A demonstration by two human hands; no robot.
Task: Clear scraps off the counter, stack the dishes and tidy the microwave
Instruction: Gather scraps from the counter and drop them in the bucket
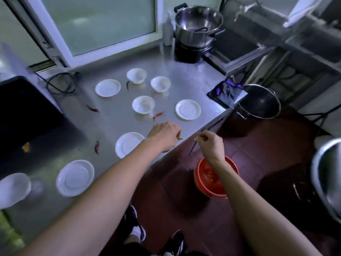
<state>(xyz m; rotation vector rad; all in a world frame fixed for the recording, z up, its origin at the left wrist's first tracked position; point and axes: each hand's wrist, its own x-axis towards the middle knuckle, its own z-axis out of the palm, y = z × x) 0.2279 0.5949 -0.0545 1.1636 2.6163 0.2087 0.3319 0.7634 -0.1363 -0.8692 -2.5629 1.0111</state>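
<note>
A working kitchen: steel counter (118, 124) strewn with white dishes, a stockpot (198, 26) on a burner, tiled floor.

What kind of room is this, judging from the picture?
Most likely a kitchen, perhaps a commercial one: a stainless steel counter with white bowls and plates, a large metal pot on a burner, and a red basin on the tiled floor.

We see the microwave (27, 117) left on the counter (184, 74), dishes spread right of it, the bucket (215, 180) on the floor below the counter edge.
</note>
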